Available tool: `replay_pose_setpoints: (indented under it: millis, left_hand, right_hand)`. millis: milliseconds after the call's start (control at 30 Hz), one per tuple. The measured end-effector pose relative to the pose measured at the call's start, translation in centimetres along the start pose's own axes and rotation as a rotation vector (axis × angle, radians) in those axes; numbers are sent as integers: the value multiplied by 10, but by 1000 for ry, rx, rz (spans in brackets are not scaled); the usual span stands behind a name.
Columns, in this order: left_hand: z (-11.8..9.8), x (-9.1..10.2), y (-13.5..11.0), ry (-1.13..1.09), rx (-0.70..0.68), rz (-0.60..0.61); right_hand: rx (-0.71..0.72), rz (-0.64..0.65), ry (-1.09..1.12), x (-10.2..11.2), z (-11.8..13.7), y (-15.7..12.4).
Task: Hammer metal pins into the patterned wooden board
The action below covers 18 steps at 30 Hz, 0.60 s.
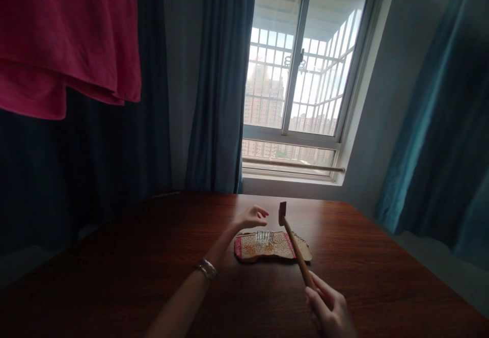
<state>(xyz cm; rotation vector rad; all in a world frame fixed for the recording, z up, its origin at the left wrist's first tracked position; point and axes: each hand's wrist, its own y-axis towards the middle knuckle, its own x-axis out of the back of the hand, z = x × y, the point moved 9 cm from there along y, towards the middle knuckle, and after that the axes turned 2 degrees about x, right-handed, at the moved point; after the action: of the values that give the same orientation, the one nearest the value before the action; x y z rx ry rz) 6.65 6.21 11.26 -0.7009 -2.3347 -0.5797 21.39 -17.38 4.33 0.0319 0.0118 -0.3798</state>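
My right hand (331,307) is wrapped round the lower end of a hammer's (297,249) wooden handle. Its dark head points up, above the right part of a flat, ragged-edged board (280,249). This board lies on the table, with a speckled, holed-looking face and pink bands near its ends. Several thin nails (264,236) stand upright in a row near its middle, over a pale, shiny patch. My left hand (252,217) hovers over the board's back left side, fingers loosely bent and apart from the thumb, with nothing visible in them. A bracelet (207,269) circles the left wrist.
The brown wooden table (153,271) spreads around the board. Behind it are a barred window (298,68) and a blue curtain (221,83). Pink cloth (72,37) hangs at the upper left. Another curtain (439,139) hangs on the right.
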Motion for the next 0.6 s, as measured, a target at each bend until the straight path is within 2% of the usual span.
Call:
replay_pose_setpoints:
  millis: [100, 167, 233, 333, 433, 600]
  left_hand:
    - [-26, 52, -9, 39, 13, -131]
    - [-38, 67, -19, 49, 62, -124]
    - [-45, 63, -32, 12, 113, -41]
    - [-46, 43, -52, -43, 206, 83]
    - [-28, 25, -71, -53, 330, 120]
    - [13, 11, -104, -136, 420, 39]
  right_hand:
    - [183, -112, -82, 1, 18, -3]
    - [264, -170, -143, -6, 29, -8]
    - [321, -188, -187, -19, 37, -14]
    - [385, -159, -239, -44, 45, -23]
    - [443, -112, -366, -68, 50, -32]
    - [501, -57, -541, -108, 53, -47]
